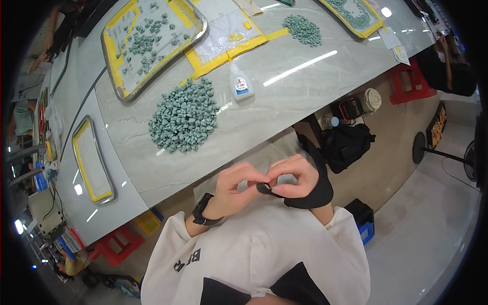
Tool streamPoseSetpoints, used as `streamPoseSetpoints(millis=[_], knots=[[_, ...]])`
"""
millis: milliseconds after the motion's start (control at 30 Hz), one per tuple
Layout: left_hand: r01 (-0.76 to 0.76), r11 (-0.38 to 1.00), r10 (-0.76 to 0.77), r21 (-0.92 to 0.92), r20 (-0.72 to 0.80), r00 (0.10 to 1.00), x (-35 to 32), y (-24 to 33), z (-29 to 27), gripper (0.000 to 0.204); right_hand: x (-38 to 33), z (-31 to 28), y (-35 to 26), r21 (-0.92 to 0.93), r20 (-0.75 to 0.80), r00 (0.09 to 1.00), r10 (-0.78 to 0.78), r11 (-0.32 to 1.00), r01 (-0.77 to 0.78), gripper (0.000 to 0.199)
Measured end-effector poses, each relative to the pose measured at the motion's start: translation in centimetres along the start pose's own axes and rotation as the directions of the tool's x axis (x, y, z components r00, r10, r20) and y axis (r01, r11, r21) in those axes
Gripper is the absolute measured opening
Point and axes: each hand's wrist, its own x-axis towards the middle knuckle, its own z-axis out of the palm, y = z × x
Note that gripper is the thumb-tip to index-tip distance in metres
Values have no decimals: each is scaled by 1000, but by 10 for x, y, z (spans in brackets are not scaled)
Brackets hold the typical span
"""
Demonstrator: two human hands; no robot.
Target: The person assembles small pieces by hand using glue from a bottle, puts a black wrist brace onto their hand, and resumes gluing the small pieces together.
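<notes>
My left hand (235, 189) and my right hand (299, 175) meet in front of my chest, just off the table's near edge. Thumbs and fingers pinch together on the end of a black strap-like piece (265, 188). Wider black material (321, 189) lies behind and beside my right hand and wrist; its kind is unclear, and my fingers hide part of it. A black watch (202, 209) is on my left wrist. On the table beyond lies a big heap of small grey-green pieces (184, 116), with a white glue bottle (240, 84) next to it.
A yellow-taped tray (123, 92) holding similar pieces stands far left on the marble-look table (264, 109). A smaller frame tray (92, 160) is at left, another small heap (302, 30) at the back. A black bag (346, 147) and red stools (410, 81) are on the floor.
</notes>
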Motion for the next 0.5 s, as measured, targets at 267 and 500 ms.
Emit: streamPoseSetpoints(millis=[267, 500], knots=[[-52, 998, 51, -27, -58, 997, -1, -4, -1, 16, 2, 4, 5, 41, -24, 1000, -6, 999, 7, 21], [-100, 994, 96, -48, -75, 992, 2, 0, 5, 15, 2, -3, 1, 21, 65, 994, -91, 996, 90, 27]])
